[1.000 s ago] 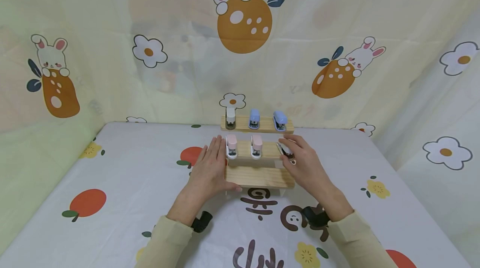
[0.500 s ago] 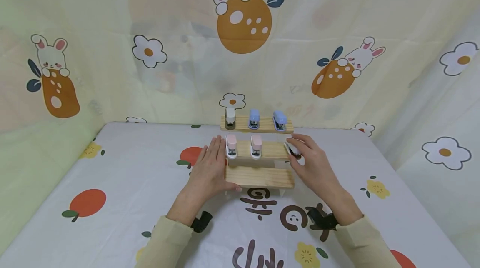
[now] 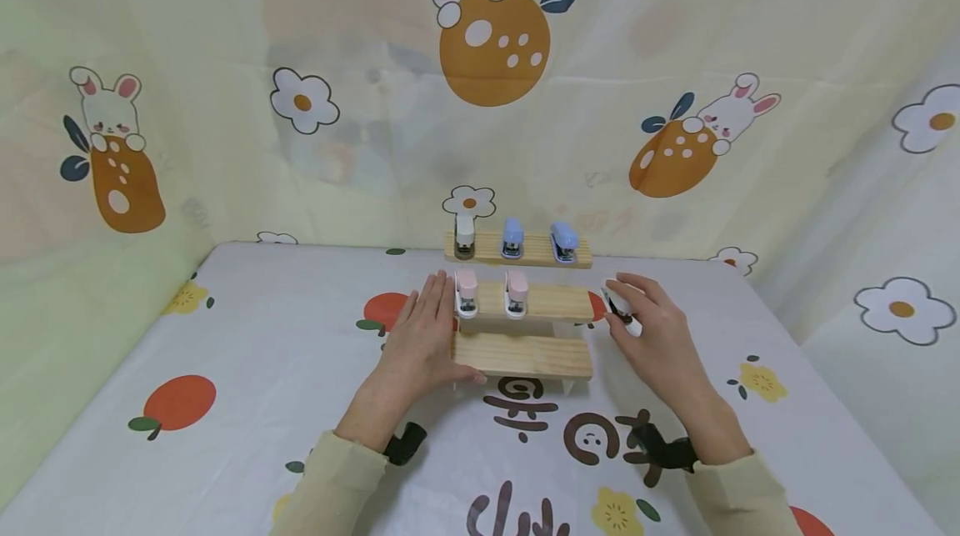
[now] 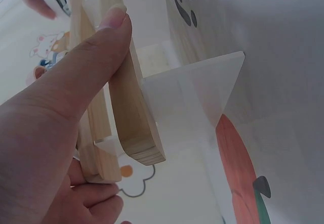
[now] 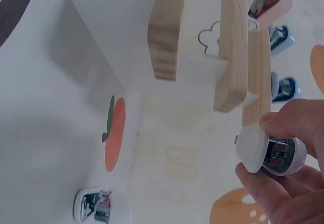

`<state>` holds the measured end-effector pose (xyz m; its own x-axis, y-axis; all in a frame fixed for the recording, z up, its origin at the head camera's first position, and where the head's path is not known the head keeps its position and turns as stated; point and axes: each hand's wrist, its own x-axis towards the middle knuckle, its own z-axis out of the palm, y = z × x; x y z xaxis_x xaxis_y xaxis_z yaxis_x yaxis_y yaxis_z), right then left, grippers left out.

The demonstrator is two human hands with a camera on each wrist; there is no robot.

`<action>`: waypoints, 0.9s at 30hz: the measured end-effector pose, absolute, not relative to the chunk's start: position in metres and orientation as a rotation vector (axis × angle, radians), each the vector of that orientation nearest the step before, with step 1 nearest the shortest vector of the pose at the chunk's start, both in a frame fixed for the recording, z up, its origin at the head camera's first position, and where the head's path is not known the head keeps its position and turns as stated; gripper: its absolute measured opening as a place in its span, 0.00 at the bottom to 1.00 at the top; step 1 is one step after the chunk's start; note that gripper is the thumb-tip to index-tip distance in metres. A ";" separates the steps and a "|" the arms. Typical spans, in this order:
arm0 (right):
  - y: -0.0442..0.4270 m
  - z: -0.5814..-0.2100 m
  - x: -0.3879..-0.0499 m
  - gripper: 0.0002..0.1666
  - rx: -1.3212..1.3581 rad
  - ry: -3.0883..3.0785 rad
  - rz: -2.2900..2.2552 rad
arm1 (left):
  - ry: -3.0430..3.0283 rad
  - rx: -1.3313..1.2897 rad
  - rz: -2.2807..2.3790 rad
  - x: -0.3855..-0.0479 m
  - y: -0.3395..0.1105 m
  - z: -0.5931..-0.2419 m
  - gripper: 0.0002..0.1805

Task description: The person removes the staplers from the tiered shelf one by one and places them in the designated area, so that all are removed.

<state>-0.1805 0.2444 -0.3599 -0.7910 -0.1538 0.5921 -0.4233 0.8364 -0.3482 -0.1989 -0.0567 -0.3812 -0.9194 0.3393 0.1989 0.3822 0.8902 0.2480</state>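
My left hand [image 3: 420, 336] lies with straight fingers along the left end of a tiered wooden shelf [image 3: 555, 355], its thumb on the lowest plank; the left wrist view shows the thumb [image 4: 91, 62] pressing that plank [image 4: 131, 107]. Right of the middle plank, my right hand [image 3: 663, 344] pinches a small white stapler [image 3: 618, 300] between thumb and fingers. In the right wrist view this stapler [image 5: 253, 148] is held off the shelf. Two pink-topped staplers [image 3: 467, 290] [image 3: 516, 290] stand on the middle plank.
The back plank bears a greyish-white stapler [image 3: 464, 237] and two blue ones [image 3: 512, 237] [image 3: 564, 241]. Another white stapler [image 5: 104, 205] shows at the lower left of the right wrist view. A patterned curtain [image 3: 360, 169] hangs behind the table.
My right hand has carried the white stapler rightward, from the middle plank's right end to beyond it. My left hand has stayed on the shelf. The head view has shifted slightly.
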 end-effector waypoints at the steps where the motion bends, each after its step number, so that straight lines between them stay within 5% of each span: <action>1: 0.246 -0.361 -0.180 0.27 0.412 -2.449 0.638 | -2.907 -0.560 -0.431 -0.199 -0.056 -0.381 0.78; 27: 0.297 -0.376 -0.182 0.26 0.221 -2.436 0.703 | -2.942 -0.547 -0.440 -0.199 -0.056 -0.381 0.78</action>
<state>-0.1825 0.2975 -0.3762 -0.8135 0.0031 0.5815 -0.3073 0.8467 -0.4344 -0.1990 -0.0562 -0.3812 -0.9280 0.3339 0.1655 0.3677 0.8925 0.2611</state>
